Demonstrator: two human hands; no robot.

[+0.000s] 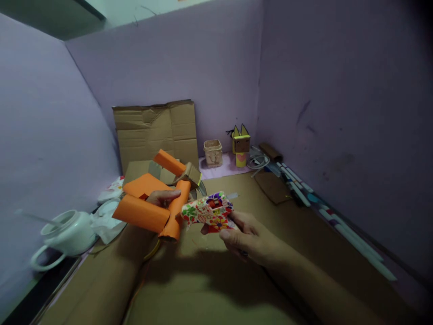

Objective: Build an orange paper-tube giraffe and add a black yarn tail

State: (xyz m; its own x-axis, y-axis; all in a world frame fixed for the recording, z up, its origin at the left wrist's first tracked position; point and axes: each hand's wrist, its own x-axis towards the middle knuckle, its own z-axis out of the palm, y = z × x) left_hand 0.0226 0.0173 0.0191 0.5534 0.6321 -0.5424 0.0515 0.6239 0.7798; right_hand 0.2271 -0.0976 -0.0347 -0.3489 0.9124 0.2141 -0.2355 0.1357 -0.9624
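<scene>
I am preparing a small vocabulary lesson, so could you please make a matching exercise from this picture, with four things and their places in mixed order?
Things:
1. glue gun
2. orange model
3. white pot
4. cardboard sheet

Places:
A. leaning on the back wall
B. in the right hand
C. near the left wall
D. in the left hand

Pairs: 1-B, 2-D, 3-C, 4-A

A small, square, beige textured pot (213,156) stood before the lilac wall (223,67). Left of the pot leaned a large, creased brown cardboard sheet (155,131); near its right stood a yellow-and-brown figure with pointed ears (241,144). Farther right of the pot lay long white rods (358,247); well to its left sat a rounded white handled vessel (77,234).
</scene>
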